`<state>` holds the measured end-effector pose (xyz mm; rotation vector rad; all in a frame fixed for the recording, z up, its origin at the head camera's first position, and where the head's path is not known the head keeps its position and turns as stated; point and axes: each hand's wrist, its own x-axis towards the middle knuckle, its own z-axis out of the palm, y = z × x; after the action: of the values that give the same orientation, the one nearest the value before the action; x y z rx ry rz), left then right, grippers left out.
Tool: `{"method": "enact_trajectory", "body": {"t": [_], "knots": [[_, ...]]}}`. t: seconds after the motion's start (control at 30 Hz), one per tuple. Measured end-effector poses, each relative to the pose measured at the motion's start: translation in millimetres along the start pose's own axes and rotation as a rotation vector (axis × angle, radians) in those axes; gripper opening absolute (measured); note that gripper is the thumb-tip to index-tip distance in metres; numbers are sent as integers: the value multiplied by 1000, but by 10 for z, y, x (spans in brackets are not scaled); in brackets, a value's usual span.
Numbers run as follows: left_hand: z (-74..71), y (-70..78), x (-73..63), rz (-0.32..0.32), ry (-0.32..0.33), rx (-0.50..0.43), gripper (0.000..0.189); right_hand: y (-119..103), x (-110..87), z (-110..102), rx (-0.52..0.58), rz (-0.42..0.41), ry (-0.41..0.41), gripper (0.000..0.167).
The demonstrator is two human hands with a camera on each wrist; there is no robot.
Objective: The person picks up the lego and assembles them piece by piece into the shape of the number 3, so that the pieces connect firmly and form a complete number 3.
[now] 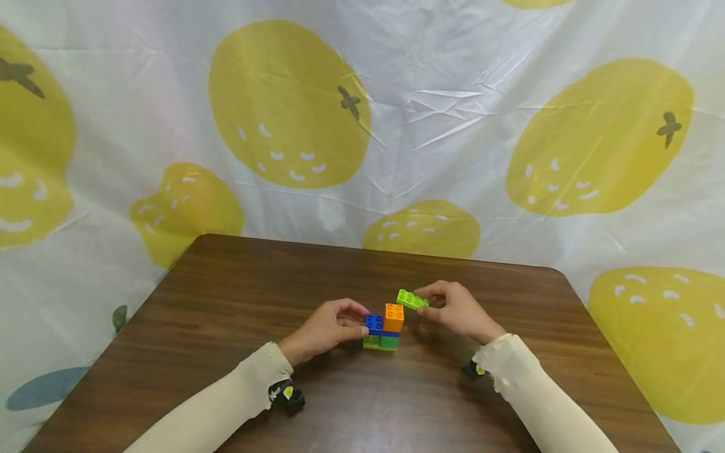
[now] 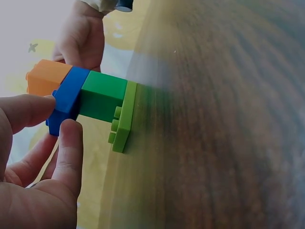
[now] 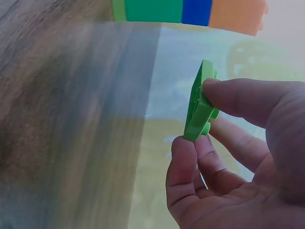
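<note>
A small stack of building bricks stands on the table. At its bottom lies a lime plate (image 2: 125,119), with a green brick (image 2: 102,95) on one end. Across that sits a blue plate (image 1: 374,323), and an orange brick (image 1: 394,317) tops its right end. My left hand (image 1: 331,328) pinches the free left end of the blue plate between thumb and fingers. To the right of the stack, my right hand (image 1: 455,309) holds a loose lime plate (image 1: 412,299) by its edges, studs up, raised above the table. Its hollow underside shows in the right wrist view.
The brown wooden table (image 1: 238,296) has rounded far corners. Behind it hangs a white curtain (image 1: 396,157) printed with yellow fruit. Dark bands with small cameras are strapped at both wrists, over cream sleeves (image 1: 226,396).
</note>
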<state>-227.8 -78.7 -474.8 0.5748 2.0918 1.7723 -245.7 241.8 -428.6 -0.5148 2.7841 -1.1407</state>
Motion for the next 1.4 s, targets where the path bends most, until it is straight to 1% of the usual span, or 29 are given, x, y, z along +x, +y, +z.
{"method": "enact_trajectory", "body": {"t": [0.3,0.43,0.57,0.8,0.97,1.23,1.4], "knots": [[13,-14,15,2,4,-1,37,-133,-53,-71,-3,-53,42,37],[9,-10,15,8,4,0,37,-181,-78,-92,-5,-62,57,36],[0,-4,13,9,3,3,36,-212,-84,-114,4,-73,59,36],[-1,6,11,-2,0,1,37,-256,-114,-142,-21,-84,69,36],[3,1,10,5,-4,-11,38,-303,-140,-143,1,-91,68,37],[2,-3,5,7,-6,-3,38,-387,-171,-134,13,-123,65,37],[2,-1,3,9,-3,-3,38,-435,-180,-106,18,-157,67,36]]}}
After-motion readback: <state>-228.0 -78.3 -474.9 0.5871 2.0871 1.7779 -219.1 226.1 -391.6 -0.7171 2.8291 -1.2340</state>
